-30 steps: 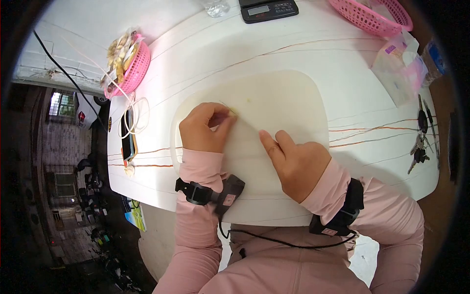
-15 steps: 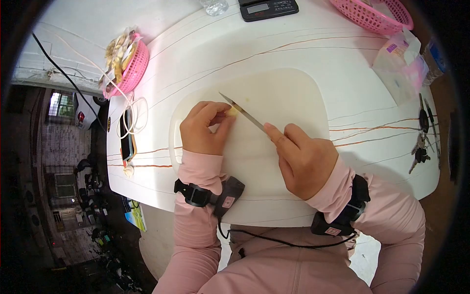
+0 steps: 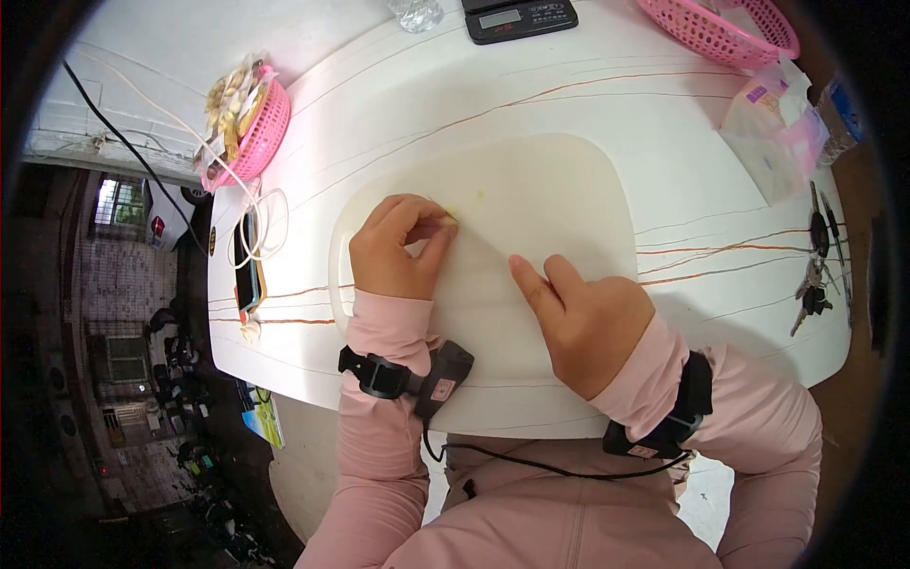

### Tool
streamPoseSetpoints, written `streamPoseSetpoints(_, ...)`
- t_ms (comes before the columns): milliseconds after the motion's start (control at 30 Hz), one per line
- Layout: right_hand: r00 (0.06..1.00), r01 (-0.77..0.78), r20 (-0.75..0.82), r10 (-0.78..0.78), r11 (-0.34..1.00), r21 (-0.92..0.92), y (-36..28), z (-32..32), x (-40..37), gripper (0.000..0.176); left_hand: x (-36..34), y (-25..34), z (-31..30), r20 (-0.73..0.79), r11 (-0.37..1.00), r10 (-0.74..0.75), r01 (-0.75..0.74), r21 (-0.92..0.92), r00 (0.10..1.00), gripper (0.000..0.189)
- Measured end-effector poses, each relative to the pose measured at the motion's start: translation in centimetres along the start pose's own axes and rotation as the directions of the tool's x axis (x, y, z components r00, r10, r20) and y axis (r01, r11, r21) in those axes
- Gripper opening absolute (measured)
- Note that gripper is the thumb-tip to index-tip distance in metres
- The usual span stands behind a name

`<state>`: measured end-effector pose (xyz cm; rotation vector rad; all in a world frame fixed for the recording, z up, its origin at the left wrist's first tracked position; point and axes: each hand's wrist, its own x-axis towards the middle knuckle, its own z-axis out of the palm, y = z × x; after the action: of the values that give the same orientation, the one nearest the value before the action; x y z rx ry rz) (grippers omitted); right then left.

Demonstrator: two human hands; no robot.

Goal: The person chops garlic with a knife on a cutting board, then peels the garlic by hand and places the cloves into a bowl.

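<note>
My left hand (image 3: pixel 396 251) rests on the left part of a whitish cutting board (image 3: pixel 555 180), its thumb and fingertips pinching a small pale yellow piece of food (image 3: pixel 452 214). What kind of food it is, I cannot make out. To the right, my right hand (image 3: pixel 599 327) is closed round a knife (image 3: pixel 491 243), index finger stretched along the spine. The blade is seen almost edge-on as a faint thin line running to the piece at my left fingertips. A tiny yellow bit (image 3: pixel 481 194) lies on the board beyond.
A pink basket (image 3: pixel 263 133) of packets and a phone (image 3: pixel 246 270) with a white cable stand left. At the back are a black kitchen scale (image 3: pixel 519 19) and another pink basket (image 3: pixel 720 36). A plastic bag (image 3: pixel 773 133) and keys (image 3: pixel 813 284) lie right.
The knife has turned from showing its blade's side to nearly edge-on, and its tip has come down to the piece. My right hand has rotated slightly; my left hand has hardly moved.
</note>
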<state>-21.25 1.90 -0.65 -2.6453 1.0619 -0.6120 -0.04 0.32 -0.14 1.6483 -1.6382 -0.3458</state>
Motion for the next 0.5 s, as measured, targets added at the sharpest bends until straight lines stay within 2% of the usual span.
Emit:
streamPoseSetpoints(100,0.998,0.06,-0.009,-0.061,0.994,-0.089,-0.2,-0.1,-0.2,0.046,-0.1,0.1,-0.1,0.005,1.0,-0.016,0.016,0.021,1.0,0.012)
streamPoseSetpoints(200,0.998,0.044,-0.032,-0.045,0.998,-0.034,0.1,0.3,-0.1,0.045,-0.2,0.0,-0.1,0.042,0.998,-0.059,0.058,0.028,0.997,0.016)
streamPoseSetpoints(267,1.0,-0.014,-0.021,0.016,0.997,0.078,0.3,0.4,0.1,0.045,-0.2,0.0,0.2,-0.025,1.0,-0.014,0.014,0.023,1.0,0.013)
streamPoseSetpoints(400,0.999,-0.028,-0.041,0.032,0.994,0.104,0.4,0.3,0.0,0.046,-0.7,-0.3,0.2,-0.039,0.999,-0.041,0.04,-0.007,0.998,0.013)
streamPoseSetpoints(500,0.999,-0.032,0.01,0.031,0.994,0.105,0.6,0.2,0.1,0.05,-1.0,-0.2,0.1,-0.072,1.0,-0.014,0.014,-0.006,0.997,0.013)
